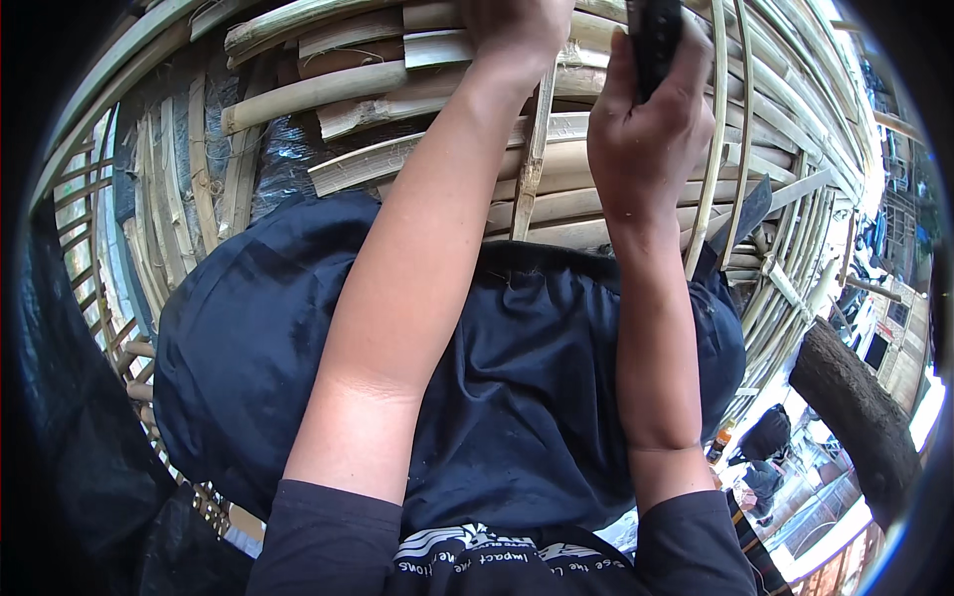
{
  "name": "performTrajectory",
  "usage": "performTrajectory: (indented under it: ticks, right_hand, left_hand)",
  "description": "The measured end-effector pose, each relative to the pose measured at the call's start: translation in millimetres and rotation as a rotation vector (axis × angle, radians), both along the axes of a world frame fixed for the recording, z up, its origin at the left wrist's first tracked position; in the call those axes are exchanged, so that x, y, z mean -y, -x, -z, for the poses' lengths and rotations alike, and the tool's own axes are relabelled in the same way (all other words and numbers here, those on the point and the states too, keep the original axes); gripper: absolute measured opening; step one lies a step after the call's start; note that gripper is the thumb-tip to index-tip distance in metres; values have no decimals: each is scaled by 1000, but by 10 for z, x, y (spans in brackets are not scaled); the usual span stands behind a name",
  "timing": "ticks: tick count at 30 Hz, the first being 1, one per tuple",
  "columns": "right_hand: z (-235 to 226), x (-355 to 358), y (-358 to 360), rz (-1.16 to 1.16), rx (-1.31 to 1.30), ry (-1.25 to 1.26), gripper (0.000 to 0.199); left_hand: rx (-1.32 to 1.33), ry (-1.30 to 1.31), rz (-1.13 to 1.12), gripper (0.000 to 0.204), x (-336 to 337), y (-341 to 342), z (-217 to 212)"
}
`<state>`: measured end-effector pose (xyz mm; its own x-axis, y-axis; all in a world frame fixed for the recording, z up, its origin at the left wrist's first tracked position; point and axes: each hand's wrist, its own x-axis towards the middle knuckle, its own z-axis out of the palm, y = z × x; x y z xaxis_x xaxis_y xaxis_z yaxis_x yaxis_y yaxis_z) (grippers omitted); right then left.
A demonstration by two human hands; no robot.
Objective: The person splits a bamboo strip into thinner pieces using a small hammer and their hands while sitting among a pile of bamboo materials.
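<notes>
My right hand (651, 139) is closed around a dark, long, narrow object (656, 45). It runs out of the top edge, so its kind cannot be made out. My left hand (517, 25) is at the top edge over split bamboo strips (437, 50), blurred and partly cut off. Its fingers do not show. Below and between both hands lie more pale bamboo slats, laid crosswise, with a thin upright strip (534, 159) crossing them. Both forearms reach over my dark-clothed lap (527, 377).
Woven bamboo slats (785, 109) curve round on the right, and upright slats (164, 189) stand at the left. Dark plastic sheeting (298, 149) shows between strips. At the lower right are a thick log (855, 407), a small bottle (720, 437) and a dark bag (767, 432).
</notes>
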<state>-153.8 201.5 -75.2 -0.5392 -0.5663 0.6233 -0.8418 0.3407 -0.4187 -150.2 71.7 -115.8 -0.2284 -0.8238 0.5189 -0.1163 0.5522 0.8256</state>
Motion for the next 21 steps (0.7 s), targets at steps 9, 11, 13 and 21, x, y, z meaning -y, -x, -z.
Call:
performTrajectory:
  ticks: [9, 11, 13, 21]
  right_hand:
    - [-91, 90, 8, 52, 135, -220, 30]
    - [11, 45, -67, 30, 4, 36, 21]
    - [91, 26, 23, 24, -69, 124, 29]
    - [69, 23, 86, 37, -88, -155, 35]
  left_hand:
    - [86, -110, 18, 16, 75, 31, -17]
    - [54, -51, 6, 16, 17, 11, 22]
    - [47, 10, -8, 16, 43, 58, 15]
    - [48, -66, 30, 17, 27, 1, -27]
